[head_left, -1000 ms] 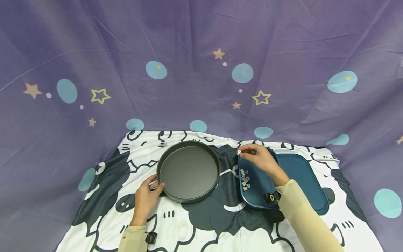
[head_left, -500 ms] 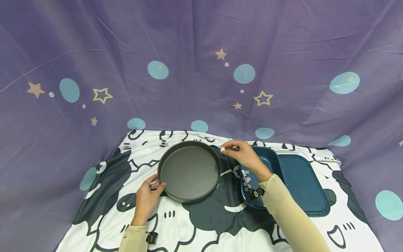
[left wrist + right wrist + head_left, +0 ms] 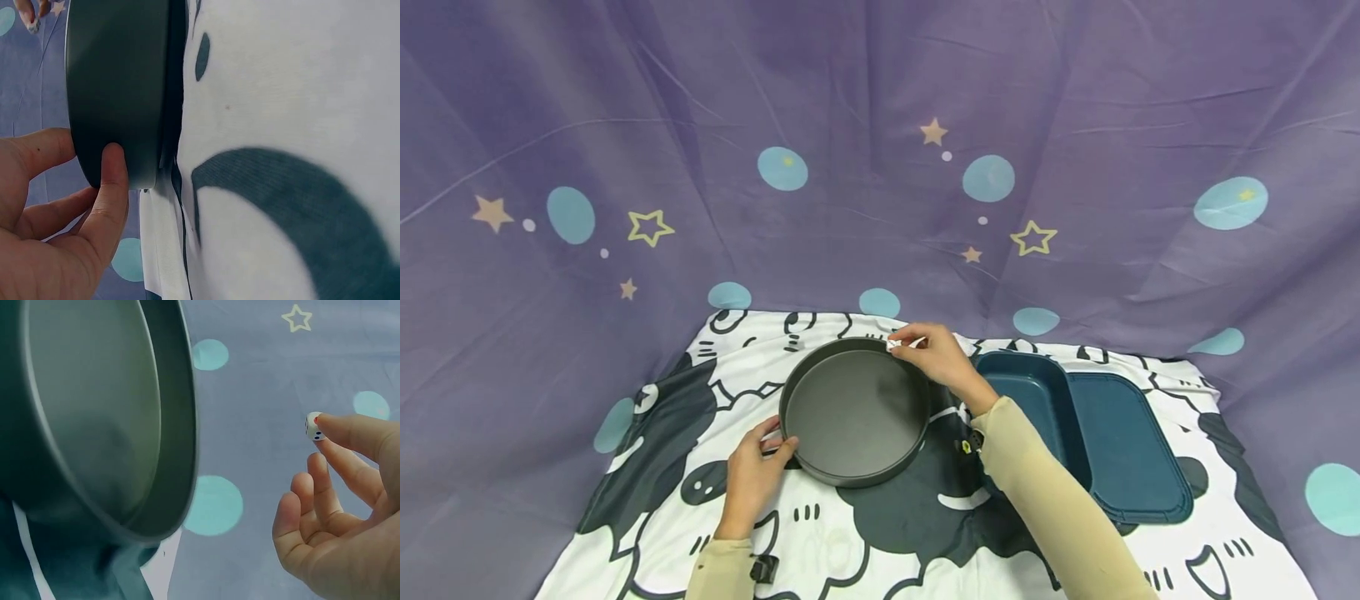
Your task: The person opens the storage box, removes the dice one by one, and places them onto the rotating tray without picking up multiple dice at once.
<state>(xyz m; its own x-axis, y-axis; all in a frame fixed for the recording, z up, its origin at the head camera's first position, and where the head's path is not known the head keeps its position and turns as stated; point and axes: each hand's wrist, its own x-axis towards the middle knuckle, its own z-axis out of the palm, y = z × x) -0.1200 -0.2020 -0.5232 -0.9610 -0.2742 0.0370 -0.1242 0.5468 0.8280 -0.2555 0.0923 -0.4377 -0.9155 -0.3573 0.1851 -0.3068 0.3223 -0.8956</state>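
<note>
Purple fabric (image 3: 865, 92) printed with stars and ovals hangs behind the round grey pan (image 3: 853, 417), which stands on a black-and-white cartoon cloth (image 3: 820, 542), with a dark blue box (image 3: 1030, 396) to the pan's right and a flat blue lid (image 3: 1131, 446) farther right beyond it. At the pan's near left side, the left hand (image 3: 756, 471) grips its wall between thumb and fingers. Above the pan's far right rim, the right hand (image 3: 936, 354) pinches a small white die (image 3: 314, 429) between thumb and forefinger, its other fingers loosely bent.
</note>
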